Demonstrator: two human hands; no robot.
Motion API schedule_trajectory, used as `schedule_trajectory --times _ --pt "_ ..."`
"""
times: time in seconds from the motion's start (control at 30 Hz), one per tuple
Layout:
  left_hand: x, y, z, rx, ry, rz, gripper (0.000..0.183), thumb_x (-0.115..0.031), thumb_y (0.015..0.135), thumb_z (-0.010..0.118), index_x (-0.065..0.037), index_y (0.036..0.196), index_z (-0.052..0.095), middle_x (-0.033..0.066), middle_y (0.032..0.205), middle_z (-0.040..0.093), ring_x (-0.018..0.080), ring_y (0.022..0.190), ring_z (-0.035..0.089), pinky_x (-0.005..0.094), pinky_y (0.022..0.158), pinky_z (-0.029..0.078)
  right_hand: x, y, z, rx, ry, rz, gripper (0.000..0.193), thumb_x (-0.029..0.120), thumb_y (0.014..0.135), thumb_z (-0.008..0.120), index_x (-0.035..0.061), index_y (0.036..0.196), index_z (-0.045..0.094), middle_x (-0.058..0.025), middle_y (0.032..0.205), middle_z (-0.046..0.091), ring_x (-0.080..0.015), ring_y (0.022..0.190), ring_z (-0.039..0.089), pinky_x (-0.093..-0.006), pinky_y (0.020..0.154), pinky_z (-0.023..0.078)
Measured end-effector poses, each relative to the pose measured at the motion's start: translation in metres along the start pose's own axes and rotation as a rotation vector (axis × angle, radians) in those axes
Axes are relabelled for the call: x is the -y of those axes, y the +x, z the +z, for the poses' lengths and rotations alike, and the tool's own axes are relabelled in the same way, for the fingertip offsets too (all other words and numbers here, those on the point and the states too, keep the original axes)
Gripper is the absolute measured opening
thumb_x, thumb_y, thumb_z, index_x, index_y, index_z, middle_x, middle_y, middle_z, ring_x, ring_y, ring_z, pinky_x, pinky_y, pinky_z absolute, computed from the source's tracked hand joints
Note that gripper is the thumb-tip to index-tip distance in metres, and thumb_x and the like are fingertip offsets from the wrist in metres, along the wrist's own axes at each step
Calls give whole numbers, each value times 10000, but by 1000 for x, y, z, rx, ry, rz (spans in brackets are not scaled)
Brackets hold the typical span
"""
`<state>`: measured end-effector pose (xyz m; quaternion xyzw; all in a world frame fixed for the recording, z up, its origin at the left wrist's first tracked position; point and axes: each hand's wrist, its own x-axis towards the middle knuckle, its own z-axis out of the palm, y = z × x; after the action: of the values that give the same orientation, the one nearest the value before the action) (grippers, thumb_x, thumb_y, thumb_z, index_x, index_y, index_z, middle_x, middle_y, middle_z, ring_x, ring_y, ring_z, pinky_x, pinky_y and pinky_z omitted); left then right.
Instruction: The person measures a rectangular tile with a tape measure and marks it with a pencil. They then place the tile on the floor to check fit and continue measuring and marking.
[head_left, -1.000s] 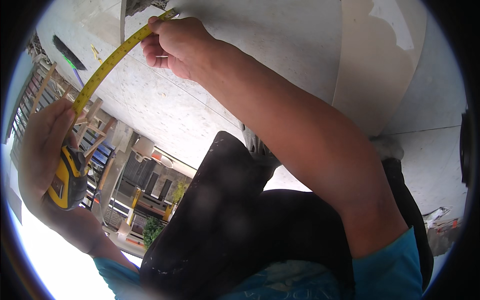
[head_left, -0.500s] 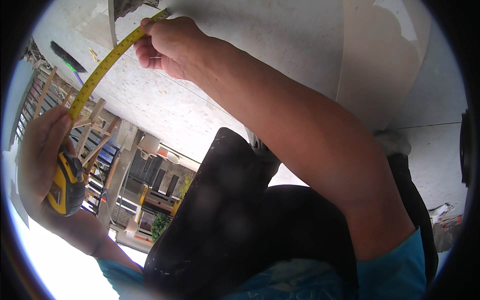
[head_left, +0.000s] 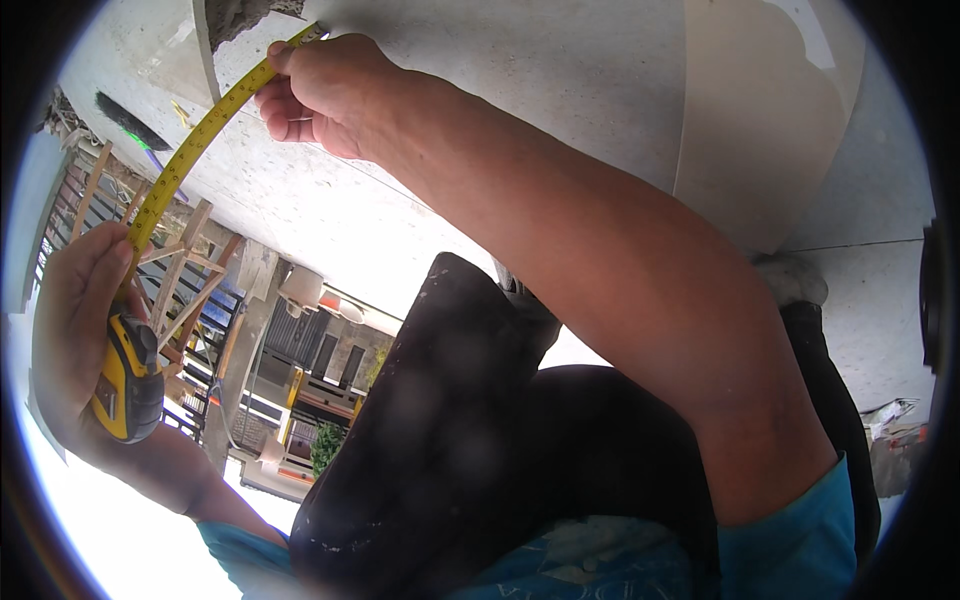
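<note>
A yellow and black tape measure (head_left: 128,380) rests in my left hand (head_left: 80,310), whose fingers close around its case and the start of the blade. The yellow blade (head_left: 190,150) stretches out in a gentle curve up and to the right. Near its tip, my right hand (head_left: 325,95) pinches the blade between thumb and forefinger, the other fingers curled loosely below. The blade's end sticks out just past that pinch, close to a jagged broken gap (head_left: 240,18) beside a pale panel edge. Whether the tip touches the surface, I cannot tell.
A dark-bristled brush (head_left: 130,118) with a green and purple handle lies on the pale tiled floor (head_left: 300,210). A wooden frame (head_left: 180,265) stands by dark railings at the left. A beige panel (head_left: 760,130) is at upper right. My bent knee (head_left: 440,300) is below my right arm.
Both hands keep their hold on the tape measure. My right hand and the blade's end have shifted slightly left, and the case sits a little lower in view.
</note>
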<state>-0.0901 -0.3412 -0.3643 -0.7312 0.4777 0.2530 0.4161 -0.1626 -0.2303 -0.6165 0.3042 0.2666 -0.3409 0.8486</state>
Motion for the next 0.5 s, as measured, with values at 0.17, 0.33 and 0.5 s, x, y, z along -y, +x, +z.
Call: schedule_trajectory --times 0.17,0.33,0.5 --pt "1 0 -1 -3 -1 -8 251 -163 1001 575 -23 1210 559 62 834 605 67 627 582 196 517 502 -1 1 -2 -1 34 -5 197 155 1034 477 -7 1042 587 -102 805 608 -155 651 585 -335 648 558" --pt "-1 0 -2 11 13 -23 253 -176 1006 567 -19 1205 558 65 850 606 68 640 582 195 520 500 -2 10 -7 12 47 -21 217 171 1042 463 -8 1010 583 -94 808 598 -144 655 572 -326 667 558" --pt "-2 3 -2 60 44 -18 261 -185 1009 559 -13 1206 550 67 887 605 68 638 576 195 520 500 -1 10 -12 6 46 -20 226 176 1045 452 -4 989 577 -89 801 591 -139 651 566 -318 658 555"
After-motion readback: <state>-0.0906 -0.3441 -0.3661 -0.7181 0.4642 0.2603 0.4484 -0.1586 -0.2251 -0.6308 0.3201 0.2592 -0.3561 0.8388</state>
